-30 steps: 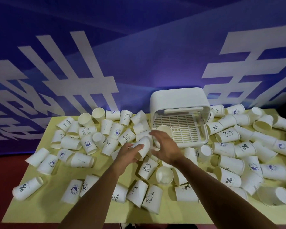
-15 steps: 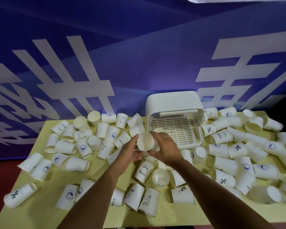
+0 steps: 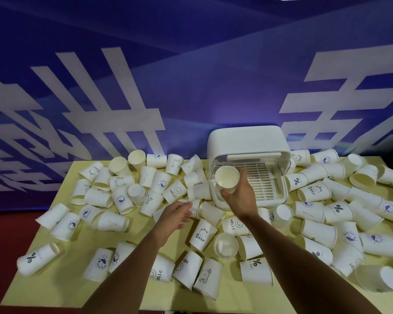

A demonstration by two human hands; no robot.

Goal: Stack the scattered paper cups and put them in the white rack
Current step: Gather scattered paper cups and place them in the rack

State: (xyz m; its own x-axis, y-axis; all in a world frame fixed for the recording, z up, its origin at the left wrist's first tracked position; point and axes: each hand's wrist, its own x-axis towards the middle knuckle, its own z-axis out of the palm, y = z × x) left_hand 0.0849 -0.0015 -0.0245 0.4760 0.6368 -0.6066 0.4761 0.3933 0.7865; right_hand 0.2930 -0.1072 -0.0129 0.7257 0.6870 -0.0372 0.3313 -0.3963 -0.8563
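My right hand (image 3: 238, 196) grips a white paper cup stack (image 3: 227, 179) with its open mouth facing me, held just in front of the white rack (image 3: 247, 141) and its slatted tray (image 3: 261, 180). My left hand (image 3: 174, 217) hangs lower and to the left, fingers relaxed, its fingertips touching a lying cup (image 3: 194, 208). Several white paper cups, some printed "Bear" (image 3: 202, 233) or "HELLO" (image 3: 235, 225), lie scattered over the yellow table (image 3: 55, 284).
Cups crowd both sides of the rack, densest on the right (image 3: 340, 211). An upright cup (image 3: 225, 244) stands near my right forearm. A blue banner wall (image 3: 191, 75) rises behind the table. The table's near-left corner shows bare yellow surface.
My left hand let go of the cup stack and dropped down-left to the lying cups. My right hand carried the stack up and right, closer to the rack opening.
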